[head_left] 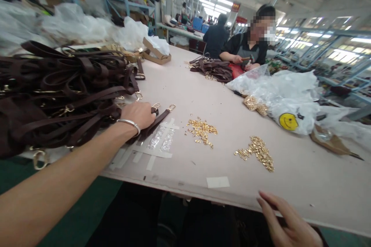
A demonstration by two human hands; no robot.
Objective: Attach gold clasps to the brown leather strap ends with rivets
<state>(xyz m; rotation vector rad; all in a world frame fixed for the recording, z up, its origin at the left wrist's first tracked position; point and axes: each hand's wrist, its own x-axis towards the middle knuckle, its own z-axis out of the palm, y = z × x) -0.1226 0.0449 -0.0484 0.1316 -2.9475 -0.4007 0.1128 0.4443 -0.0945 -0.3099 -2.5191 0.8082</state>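
Observation:
My left hand (138, 115), with a silver bangle at its wrist, is closed on a dark brown leather strap (156, 122) at the right side of a big heap of straps (72, 85). A gold ring shows at that strap's far end. My right hand (286, 222) is low at the table's front edge, fingers stretched out, with nothing in it. Two piles of small gold metal pieces lie on the table: one pile (202, 131) near the middle, another pile (257, 152) further right. Clear strips under tape (160, 139) lie beside the held strap.
Across the table (191, 92) a co-worker (249, 44) holds a tool beside a second heap of straps (211, 68). White plastic bags (286, 88) lie along the right side. A small cardboard box (156, 56) stands at the back left, near more plastic bags (81, 21).

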